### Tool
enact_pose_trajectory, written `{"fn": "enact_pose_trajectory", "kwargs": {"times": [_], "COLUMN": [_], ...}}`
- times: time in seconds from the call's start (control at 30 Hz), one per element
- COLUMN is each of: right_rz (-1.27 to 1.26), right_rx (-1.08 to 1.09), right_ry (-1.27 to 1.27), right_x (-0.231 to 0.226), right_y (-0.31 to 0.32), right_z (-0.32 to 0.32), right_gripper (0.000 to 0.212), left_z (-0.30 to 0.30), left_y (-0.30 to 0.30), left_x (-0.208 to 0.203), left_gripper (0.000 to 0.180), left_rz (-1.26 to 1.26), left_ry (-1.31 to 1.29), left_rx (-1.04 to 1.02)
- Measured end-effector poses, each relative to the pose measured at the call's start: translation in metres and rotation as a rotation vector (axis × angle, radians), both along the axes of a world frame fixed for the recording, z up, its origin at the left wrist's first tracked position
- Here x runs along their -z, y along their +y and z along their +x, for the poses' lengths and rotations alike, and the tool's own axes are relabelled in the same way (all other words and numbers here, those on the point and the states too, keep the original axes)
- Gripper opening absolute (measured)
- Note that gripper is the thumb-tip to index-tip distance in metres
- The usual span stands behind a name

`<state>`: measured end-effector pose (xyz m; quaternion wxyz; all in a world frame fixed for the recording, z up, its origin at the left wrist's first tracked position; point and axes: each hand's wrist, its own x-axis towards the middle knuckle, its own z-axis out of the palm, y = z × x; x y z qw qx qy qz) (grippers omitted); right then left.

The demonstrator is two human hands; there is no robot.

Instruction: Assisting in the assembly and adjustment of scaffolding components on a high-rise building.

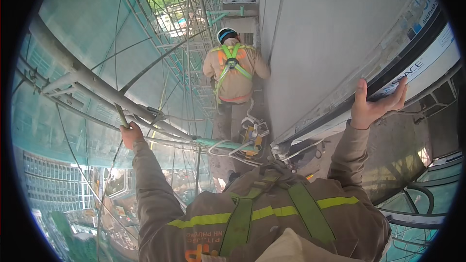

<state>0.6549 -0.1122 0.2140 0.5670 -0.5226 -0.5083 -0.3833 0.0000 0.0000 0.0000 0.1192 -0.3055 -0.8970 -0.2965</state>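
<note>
My left hand [132,136] is closed in a fist around a thin olive-green strip [121,115], which runs up to a grey scaffold pipe [99,84]. Whether the strip is a strap or a rod, I cannot tell. My right hand [374,106] rests against the black-edged frame [388,81] on the right. Its thumb points up along the black edge, and the fingers spread over a white film-covered panel [429,64]. Both arms are stretched out to the sides, in brown sleeves.
A person [234,70] in a white helmet and green harness stands ahead on the narrow walkway. Between us lie a yellow-and-white tool [252,138] and loose cable [228,148]. A grey wall [320,34] borders the right; green netting [73,116] and a deep drop lie left.
</note>
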Motion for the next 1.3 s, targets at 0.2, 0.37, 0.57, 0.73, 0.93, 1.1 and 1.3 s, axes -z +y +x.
{"fn": "enact_pose_trajectory", "kwargs": {"times": [0.2,0.37,0.57,0.73,0.93,1.1,1.3], "right_rz": [0.021,0.027,0.02,0.022,0.027,0.022,0.03], "right_rx": [-0.027,-0.047,-0.019,-0.026,-0.019,-0.008,-0.003], "right_ry": [0.006,0.043,0.017,0.016,0.003,-0.008,-0.008], "right_x": [-0.0015,0.0022,0.0022,0.0016,0.0014,0.0019,0.0036], "right_y": [-0.0003,0.0015,0.0016,0.0003,0.0021,0.0027,0.0015], "right_z": [-0.0005,0.0011,0.0004,-0.0001,-0.0009,0.0003,0.0025], "right_gripper": [0.099,0.099,0.098,0.097,0.097,0.097,0.098], "left_z": [0.0036,0.0039,0.003,-0.0004,-0.0012,-0.0025,-0.0034], "left_y": [-0.0008,0.0006,-0.0017,0.0014,0.0009,0.001,0.0029], "left_x": [0.0008,-0.0013,-0.0005,0.0024,0.0021,0.0033,0.0065], "left_gripper": [0.035,0.034,0.034,0.034,0.034,0.033,0.033], "left_rz": [0.005,0.02,0.035,0.046,0.034,0.058,0.063], "left_ry": [-0.003,0.004,0.012,0.009,-0.01,0.018,0.021], "left_rx": [0.006,0.009,0.003,0.003,0.002,0.012,0.019]}}
